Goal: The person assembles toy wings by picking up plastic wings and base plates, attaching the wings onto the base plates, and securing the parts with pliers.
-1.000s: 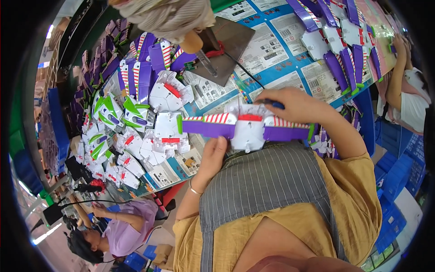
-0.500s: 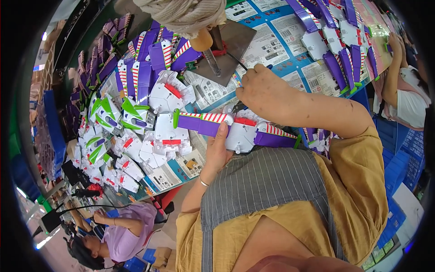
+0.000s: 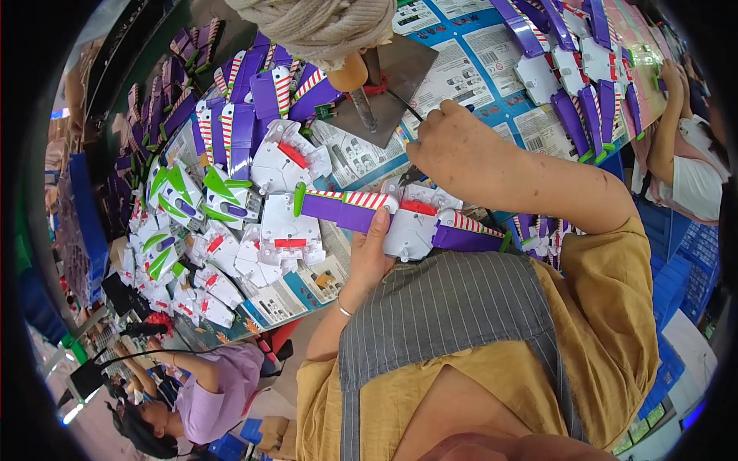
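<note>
My left hand (image 3: 372, 250) grips a toy wing pack, its thumb on the inner end of the left wing. The pack has a white plastic body (image 3: 410, 237) with a red part on it. Purple wings with red-and-white stripes and green tips stretch out on both sides; the left wing (image 3: 338, 209) shows best. Above the body, my right hand (image 3: 453, 146) is closed around a slim dark tool (image 3: 411, 175) whose lower end points at the pack. Its kind is mostly hidden by the fingers. A thin black cord (image 3: 405, 105) runs up beside this hand.
White shells (image 3: 288, 157), green-and-white shells (image 3: 181, 192) and purple wings (image 3: 244, 131) crowd the left. A rope-wrapped post (image 3: 315, 27) and metal rod (image 3: 363, 111) stand over a dark plate (image 3: 411, 69). Finished-looking packs (image 3: 565, 65) lie far right. Co-workers sit left and right.
My right hand has shifted slightly right and down, with the tool above the pack. The left hand and pack have hardly moved. The co-worker at lower left has raised an arm.
</note>
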The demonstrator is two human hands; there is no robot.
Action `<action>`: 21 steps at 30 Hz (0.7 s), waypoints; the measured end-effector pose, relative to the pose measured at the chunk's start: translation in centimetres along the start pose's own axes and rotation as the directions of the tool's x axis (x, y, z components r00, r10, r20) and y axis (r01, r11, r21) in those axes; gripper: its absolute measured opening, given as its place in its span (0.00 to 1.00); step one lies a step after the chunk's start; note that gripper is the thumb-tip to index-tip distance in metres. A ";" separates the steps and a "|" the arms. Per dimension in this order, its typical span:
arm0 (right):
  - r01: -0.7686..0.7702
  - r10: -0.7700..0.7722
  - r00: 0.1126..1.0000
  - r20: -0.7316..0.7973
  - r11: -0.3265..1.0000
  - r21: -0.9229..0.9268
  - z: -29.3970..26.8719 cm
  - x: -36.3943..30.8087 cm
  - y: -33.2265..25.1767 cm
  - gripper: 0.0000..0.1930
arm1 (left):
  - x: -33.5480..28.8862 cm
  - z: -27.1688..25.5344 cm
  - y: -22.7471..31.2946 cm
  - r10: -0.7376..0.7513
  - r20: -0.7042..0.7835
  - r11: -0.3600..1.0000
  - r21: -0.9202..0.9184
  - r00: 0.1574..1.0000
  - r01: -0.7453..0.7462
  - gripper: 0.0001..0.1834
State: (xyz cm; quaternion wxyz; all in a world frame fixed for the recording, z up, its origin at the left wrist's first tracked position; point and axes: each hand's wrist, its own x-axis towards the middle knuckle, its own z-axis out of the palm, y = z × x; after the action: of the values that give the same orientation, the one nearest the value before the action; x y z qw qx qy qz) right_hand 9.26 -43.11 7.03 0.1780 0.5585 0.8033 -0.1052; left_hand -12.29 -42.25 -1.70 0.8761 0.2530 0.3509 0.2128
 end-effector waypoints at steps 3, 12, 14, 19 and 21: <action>0.032 -0.032 0.999 0.005 0.999 -0.005 -0.6 0.0 -0.1 0.09 | 0.2 -0.1 0.0 0.008 0.005 1.000 0.005 1.000 -0.008 0.18; 0.047 -0.010 0.987 -0.161 0.972 0.230 2.4 0.8 1.7 0.06 | 0.9 1.4 2.4 0.029 -0.074 1.000 0.005 0.997 -0.029 0.15; 0.004 0.030 0.992 -0.123 0.964 0.264 2.8 1.6 2.0 0.06 | 1.7 1.4 3.0 0.029 -0.105 0.999 -0.013 0.994 -0.031 0.15; -0.040 0.059 0.997 -0.052 0.950 0.309 3.4 3.5 3.8 0.11 | 3.7 2.4 4.6 -0.013 -0.198 0.986 -0.163 0.980 -0.020 0.17; -0.091 0.090 0.996 0.020 0.929 0.359 3.0 4.0 4.4 0.11 | 4.4 2.2 4.9 -0.013 -0.175 0.988 -0.157 0.985 -0.015 0.18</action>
State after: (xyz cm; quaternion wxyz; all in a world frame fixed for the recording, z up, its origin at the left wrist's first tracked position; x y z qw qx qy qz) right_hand 12.65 -39.23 2.85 0.0787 0.6179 0.7436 -0.2431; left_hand -8.77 -36.63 0.39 0.8590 0.1636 0.4085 0.2618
